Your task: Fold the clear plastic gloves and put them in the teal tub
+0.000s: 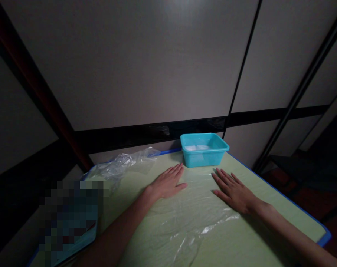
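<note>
A clear plastic sheet or bag (185, 222) lies spread over the pale green tabletop, with shiny creases toward the front. My left hand (168, 182) rests flat on it with the thumb apart from the fingers, just left of a turquoise plastic basin (204, 158). On the other side, my right hand (232, 190) lies flat, palm down and fingers spread, a little in front of the basin's right part. Neither hand grips anything. Something white sits inside the basin; its kind I cannot make out.
Crumpled clear plastic (124, 163) lies along the table's far left edge. A blurred-out object (76, 226) is at the left beside my forearm. The table (293, 218) has a blue rim and stands against cabinet panels (151, 66). A dark chair (304, 170) is at the right.
</note>
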A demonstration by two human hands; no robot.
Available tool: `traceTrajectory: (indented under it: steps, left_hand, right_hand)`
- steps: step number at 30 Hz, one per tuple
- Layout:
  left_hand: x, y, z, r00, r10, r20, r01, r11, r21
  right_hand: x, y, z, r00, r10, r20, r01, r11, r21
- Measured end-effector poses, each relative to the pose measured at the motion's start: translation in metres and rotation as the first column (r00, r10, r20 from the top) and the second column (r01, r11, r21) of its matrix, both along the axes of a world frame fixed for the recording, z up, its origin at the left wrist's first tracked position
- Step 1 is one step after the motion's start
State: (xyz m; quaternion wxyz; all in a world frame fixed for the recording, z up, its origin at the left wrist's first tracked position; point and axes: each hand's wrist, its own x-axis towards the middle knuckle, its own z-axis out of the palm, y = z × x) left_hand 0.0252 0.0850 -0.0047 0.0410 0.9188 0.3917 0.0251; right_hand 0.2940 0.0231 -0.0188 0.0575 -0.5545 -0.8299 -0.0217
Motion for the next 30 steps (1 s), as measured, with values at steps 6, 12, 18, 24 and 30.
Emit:
traceTrajectory:
  steps: [6, 12, 18, 24, 30]
  left_hand:
    - [-0.004, 0.001, 0.001, 1.000, 0.003, 0.012, -0.003, 1.000, 0.000]
    - [-0.006, 0.002, -0.002, 1.000, 0.024, 0.009, -0.024, 1.000, -0.003]
    - [-0.014, 0.005, -0.001, 0.992, 0.122, 0.046, -0.123, 0.992, 0.018]
    - [-0.024, -0.023, 0.007, 0.932, 0.346, 0.106, -0.355, 0.931, 0.081]
    - [-0.011, -0.113, 0.009, 0.922, 0.372, 0.105, -0.380, 0.922, 0.073]
  right_hand:
    - [-0.004, 0.000, 0.000, 1.000, -0.029, -0.007, 0.028, 0.999, -0.027]
    - [-0.004, 0.001, -0.005, 0.999, -0.050, -0.014, 0.050, 0.999, -0.014]
    - [-0.005, 0.001, -0.006, 0.997, -0.049, -0.053, 0.049, 0.999, -0.005]
    - [0.002, 0.003, -0.007, 0.936, -0.059, -0.346, 0.061, 0.998, -0.005]
    - [-0.005, 0.003, 0.000, 0.818, -0.027, -0.574, 0.114, 0.987, 0.116]
